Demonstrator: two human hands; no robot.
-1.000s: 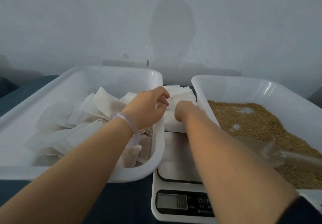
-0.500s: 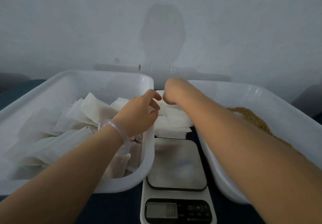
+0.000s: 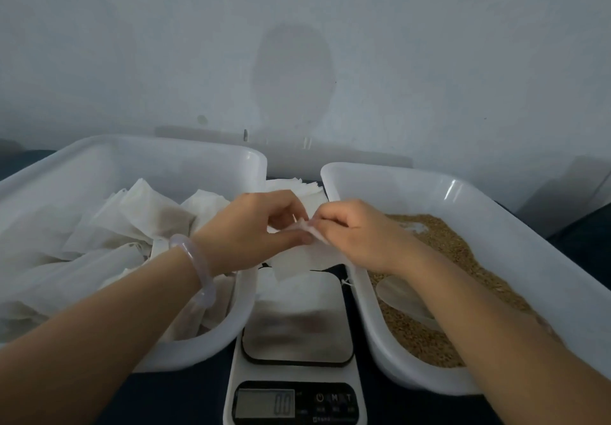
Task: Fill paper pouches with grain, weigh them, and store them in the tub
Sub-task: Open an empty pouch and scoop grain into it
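Above the scale (image 3: 297, 332), between the tub of pouches (image 3: 185, 355) and the grain tub (image 3: 413, 176), the left hand (image 3: 251, 229) and right hand (image 3: 357, 236) each pinch a flat paper pouch (image 3: 297, 259) by its top edge, with the spare stack (image 3: 297, 188) beyond.

Dark blue surface (image 3: 185, 400) with pouch tub (image 3: 198, 355), scale (image 3: 294, 335), grain tub (image 3: 429, 183) side by side, paper stack (image 3: 297, 186) behind.

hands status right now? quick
Left hand: closed, pinching the pouch.
Right hand: closed, pinching the same pouch at its top edge.
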